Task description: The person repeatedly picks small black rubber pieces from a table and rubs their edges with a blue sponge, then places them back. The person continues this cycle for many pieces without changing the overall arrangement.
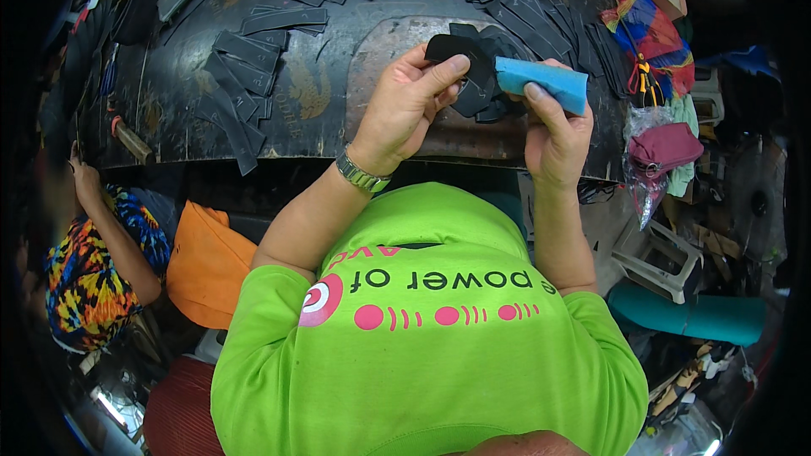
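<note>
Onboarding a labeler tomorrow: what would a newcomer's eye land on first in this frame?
Probably the bright green shirt filling the lower middle, then the two hands raised above it. The left hand pinches a black cut piece, while the right hand holds a blue block against it. Behind them a dark work table is strewn with black strips, and another person in a multicoloured shirt sits lower left.

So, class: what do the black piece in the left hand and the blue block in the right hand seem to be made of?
Black piece: thin, matte, flat-cut sheet, probably leather or rubber; it bends slightly in the left hand. Blue block: dull with rounded edges, likely foam or sponge, pinched by the right hand.
</note>
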A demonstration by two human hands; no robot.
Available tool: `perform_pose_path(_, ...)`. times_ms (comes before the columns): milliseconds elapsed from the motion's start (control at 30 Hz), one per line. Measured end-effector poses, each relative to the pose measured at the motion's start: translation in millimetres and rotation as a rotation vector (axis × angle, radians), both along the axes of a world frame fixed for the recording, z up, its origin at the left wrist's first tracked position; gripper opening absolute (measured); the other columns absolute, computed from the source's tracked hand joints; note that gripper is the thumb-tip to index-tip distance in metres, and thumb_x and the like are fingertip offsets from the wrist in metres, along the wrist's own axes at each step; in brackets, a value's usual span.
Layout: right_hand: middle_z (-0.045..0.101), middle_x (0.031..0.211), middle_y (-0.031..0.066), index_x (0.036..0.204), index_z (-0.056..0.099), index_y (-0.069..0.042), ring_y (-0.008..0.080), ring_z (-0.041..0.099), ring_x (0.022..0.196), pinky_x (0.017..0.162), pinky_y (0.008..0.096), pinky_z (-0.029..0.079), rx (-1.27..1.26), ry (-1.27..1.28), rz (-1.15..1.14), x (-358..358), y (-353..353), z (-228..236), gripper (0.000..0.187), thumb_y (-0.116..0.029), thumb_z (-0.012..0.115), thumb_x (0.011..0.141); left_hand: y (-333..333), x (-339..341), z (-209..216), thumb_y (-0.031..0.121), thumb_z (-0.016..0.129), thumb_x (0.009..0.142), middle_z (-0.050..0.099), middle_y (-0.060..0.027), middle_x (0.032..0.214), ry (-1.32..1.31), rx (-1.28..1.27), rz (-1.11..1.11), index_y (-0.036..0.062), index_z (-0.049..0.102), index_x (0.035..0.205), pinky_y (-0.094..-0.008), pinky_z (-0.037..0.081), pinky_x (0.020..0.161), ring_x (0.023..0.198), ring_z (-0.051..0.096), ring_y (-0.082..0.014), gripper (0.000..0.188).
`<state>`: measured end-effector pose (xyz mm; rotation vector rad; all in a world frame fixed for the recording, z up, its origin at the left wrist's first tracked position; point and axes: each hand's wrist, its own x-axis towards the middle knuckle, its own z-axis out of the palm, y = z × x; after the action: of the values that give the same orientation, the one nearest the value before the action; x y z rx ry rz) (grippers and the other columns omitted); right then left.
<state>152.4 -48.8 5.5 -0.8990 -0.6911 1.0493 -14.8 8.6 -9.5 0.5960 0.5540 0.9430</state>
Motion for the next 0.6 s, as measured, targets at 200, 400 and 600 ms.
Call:
perform_pose_path(200, 0.063, 0.103, 0.0094, 0.106, 0.061, 0.002, 0.0166, 0.062, 0.093, 0.083, 0.0306, 0.052, 0.043, -0.024, -0.026, -6.6, -2.8, -2.7, 0.029, 0.003, 0.071, 0.079, -2.4, 4.7, 3.4, 0.014, 0.065, 0.091, 0.059, 0.0034, 0.081, -0.056, -0.074, 0.043, 0.009, 0.063, 0.094, -0.0214, 0.046, 0.066, 0.072, 0.054, -0.006, 0.006)
perform_pose_path(400, 0.063, 0.102, 0.0073, 0.104, 0.061, 0.002, 0.0136, 0.06, 0.092, 0.083, 0.0264, 0.049, 0.054, -0.063, -0.025, -10.9, -7.1, -6.5, 0.029, 0.006, 0.071, 0.078, -1.1, 5.4, 1.4, 0.015, 0.065, 0.092, 0.059, 0.0041, 0.08, -0.086, -0.106, 0.061, 0.0106, 0.062, 0.093, -0.0243, 0.051, 0.07, 0.072, 0.055, -0.0064, 0.005)
perform_pose_path(600, 0.063, 0.101, 0.0052, 0.102, 0.062, 0.001, 0.0109, 0.058, 0.091, 0.083, 0.0239, 0.045, 0.029, -0.168, 0.017, -11.0, -7.4, -12.8, 0.028, 0.007, 0.071, 0.077, 2.6, 0.1, 0.4, 0.015, 0.065, 0.091, 0.06, 0.0041, 0.079, -0.105, -0.145, 0.076, 0.0112, 0.062, 0.091, -0.023, 0.051, 0.069, 0.072, 0.056, -0.0067, 0.004)
